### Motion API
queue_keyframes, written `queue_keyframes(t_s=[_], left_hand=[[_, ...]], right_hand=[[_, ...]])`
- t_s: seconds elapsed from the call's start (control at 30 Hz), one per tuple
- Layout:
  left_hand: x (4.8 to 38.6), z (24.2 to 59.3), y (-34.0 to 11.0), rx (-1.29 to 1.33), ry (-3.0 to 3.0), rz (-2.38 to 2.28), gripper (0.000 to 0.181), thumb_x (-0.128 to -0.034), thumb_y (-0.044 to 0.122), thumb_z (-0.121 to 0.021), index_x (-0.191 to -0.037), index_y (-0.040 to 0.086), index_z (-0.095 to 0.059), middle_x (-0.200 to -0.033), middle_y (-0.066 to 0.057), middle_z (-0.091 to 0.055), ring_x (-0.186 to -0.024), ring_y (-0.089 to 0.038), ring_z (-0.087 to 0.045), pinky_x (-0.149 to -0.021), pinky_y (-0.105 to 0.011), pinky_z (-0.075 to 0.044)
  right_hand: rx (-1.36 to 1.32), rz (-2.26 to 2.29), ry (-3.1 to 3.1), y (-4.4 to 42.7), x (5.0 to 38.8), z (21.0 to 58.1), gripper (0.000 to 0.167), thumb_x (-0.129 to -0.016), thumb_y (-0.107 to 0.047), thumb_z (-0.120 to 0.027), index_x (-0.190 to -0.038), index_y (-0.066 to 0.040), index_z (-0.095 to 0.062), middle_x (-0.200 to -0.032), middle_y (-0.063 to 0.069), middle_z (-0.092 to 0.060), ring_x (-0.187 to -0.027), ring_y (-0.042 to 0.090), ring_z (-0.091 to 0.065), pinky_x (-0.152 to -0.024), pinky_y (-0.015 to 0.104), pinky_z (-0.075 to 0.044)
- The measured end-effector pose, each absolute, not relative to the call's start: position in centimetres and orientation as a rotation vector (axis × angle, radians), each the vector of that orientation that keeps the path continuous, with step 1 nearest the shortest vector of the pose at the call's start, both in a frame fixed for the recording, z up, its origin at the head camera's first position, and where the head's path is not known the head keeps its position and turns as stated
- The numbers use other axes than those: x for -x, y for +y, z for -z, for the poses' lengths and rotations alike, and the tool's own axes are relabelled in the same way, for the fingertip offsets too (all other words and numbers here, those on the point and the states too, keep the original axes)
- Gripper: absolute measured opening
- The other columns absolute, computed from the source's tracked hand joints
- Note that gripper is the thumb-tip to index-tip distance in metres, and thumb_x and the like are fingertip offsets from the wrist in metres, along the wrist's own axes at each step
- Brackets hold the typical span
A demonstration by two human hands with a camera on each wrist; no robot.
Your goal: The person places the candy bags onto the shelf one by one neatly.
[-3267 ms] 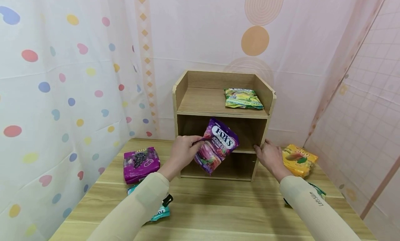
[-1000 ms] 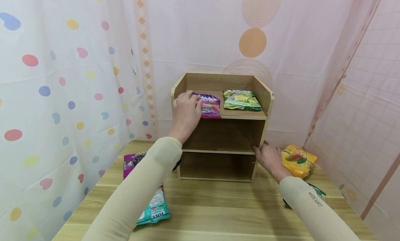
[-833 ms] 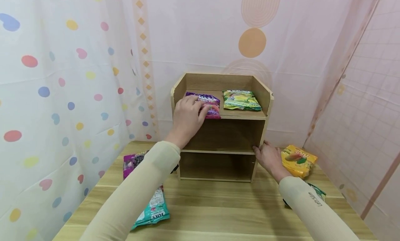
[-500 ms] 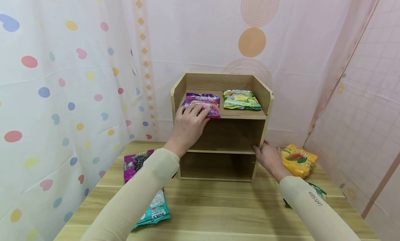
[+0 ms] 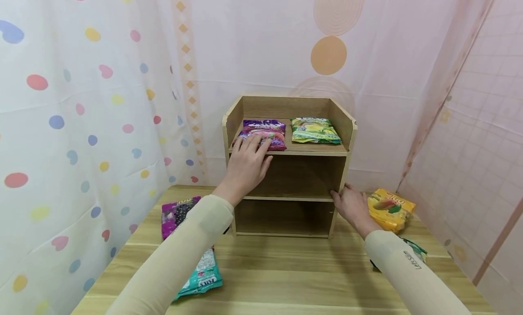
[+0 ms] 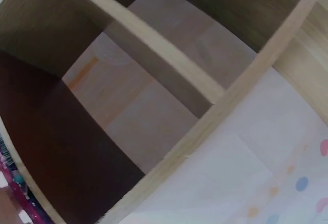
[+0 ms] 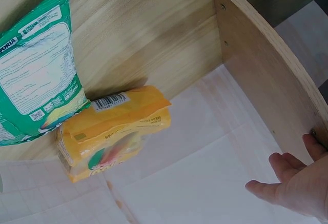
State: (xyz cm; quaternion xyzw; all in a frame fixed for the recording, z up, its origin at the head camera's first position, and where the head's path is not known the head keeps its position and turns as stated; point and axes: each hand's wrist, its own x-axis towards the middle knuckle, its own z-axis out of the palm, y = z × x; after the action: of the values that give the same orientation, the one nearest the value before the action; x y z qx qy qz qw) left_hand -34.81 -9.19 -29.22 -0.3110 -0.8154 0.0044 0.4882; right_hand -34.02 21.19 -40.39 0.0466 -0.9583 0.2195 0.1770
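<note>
Purple candy bag (image 5: 269,130) on the top board of a wooden shelf unit (image 5: 294,176), at the left, lying flat just beside a green-and-yellow bag (image 5: 314,130). Shortly before, it was held by the left hand (image 5: 246,165) in front of the unit; it then lay with its near edge past the front lip of the board — it now appears drawn back within it. The fingers of that hand rest loosely spread over the near part of the bag, pinching nothing. The right hand (image 5: 352,204) pinches the right side panel, thumb inside and fingers outside — a position unchanged throughout. The shift suggests that this bag's placing is nearly complete, only its alignment being adjusted. A yellow bag (image 5: 390,210) and a turquoise bag (image 5: 206,276) remain on the table (image 5: 278,269).
</note>
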Motion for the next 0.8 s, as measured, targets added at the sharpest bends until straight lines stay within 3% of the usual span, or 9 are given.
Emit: queue_keyframes(t_s=[0.2,0.47,0.8], left_hand=[[34.6,29.7,-9.2,0.825,-1.808,-0.064,0.028,-0.0928,0.022,-0.067,-0.112,0.003,-0.072,-0.115,-0.018,-0.063,-0.104,-0.034,-0.059,-0.096,-0.047,-0.046],[34.2,29.8,-8.6,0.776,-1.974,-0.15,0.043,-0.0982,0.039,-0.059,-0.125,0.006,-0.067,-0.123,-0.016,-0.062,-0.112,-0.033,-0.057,-0.101,-0.049,-0.043],[34.4,29.9,-8.0,0.723,-2.195,-0.17,0.065,-0.0978,0.057,-0.051,-0.141,0.008,-0.053,-0.139,-0.017,-0.051,-0.127,-0.035,-0.046,-0.112,-0.055,-0.028]], right_hand=[[-0.144,-0.612,-2.697,21.1,33.9,40.3,0.049,-0.105,-0.029,-0.044,-0.061,-0.01,-0.057,-0.14,0.03,-0.049,-0.134,0.044,-0.042,-0.103,0.067,-0.025],[-0.139,-0.616,-2.702,21.1,33.9,40.3,0.048,-0.105,-0.029,-0.044,-0.064,-0.009,-0.059,-0.14,0.03,-0.049,-0.135,0.043,-0.041,-0.104,0.069,-0.023],[-0.137,-0.598,-2.692,21.1,33.9,40.4,0.05,-0.104,-0.029,-0.045,-0.06,-0.009,-0.057,-0.137,0.029,-0.052,-0.133,0.042,-0.044,-0.103,0.067,-0.027]])
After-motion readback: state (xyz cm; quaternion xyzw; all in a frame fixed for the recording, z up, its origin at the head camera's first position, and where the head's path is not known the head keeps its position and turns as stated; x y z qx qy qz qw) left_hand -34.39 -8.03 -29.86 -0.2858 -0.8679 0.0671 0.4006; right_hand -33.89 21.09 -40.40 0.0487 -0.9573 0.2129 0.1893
